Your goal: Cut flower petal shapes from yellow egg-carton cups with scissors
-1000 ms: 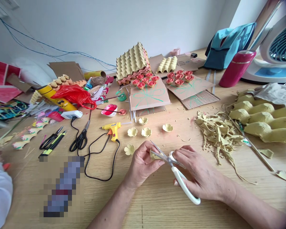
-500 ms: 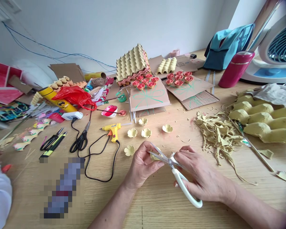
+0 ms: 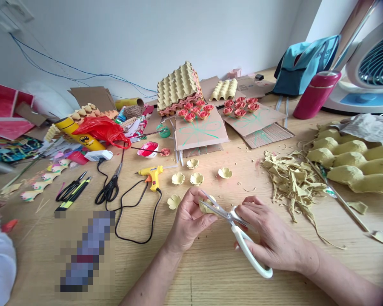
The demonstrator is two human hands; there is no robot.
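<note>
White-handled scissors [image 3: 247, 246] are in my right hand [image 3: 266, 231], their blades parted around the edge of a pale yellow egg-carton piece [image 3: 207, 205]. My left hand [image 3: 191, 219] pinches that piece between thumb and fingers, which partly hide it. Beyond my hands lie several cut egg-carton flowers; one flower [image 3: 174, 202] is just left of my left hand, another [image 3: 225, 172] stands farther off. A heap of carton scraps [image 3: 285, 178] lies to the right of my right hand.
A yellow glue gun [image 3: 153, 175] with a looping black cord, black scissors [image 3: 108, 189] and a cutter [image 3: 73, 193] lie left. Red flowers [image 3: 194, 110] sit on cardboard [image 3: 201, 131] at the back. Egg trays [image 3: 354, 157] and a pink flask [image 3: 317, 94] are right. Another person's sleeve [image 3: 0, 263] shows at left.
The scissor blades have closed slightly over the carton piece. Both hands stay nearly in place, and the whole view has shifted a little.
</note>
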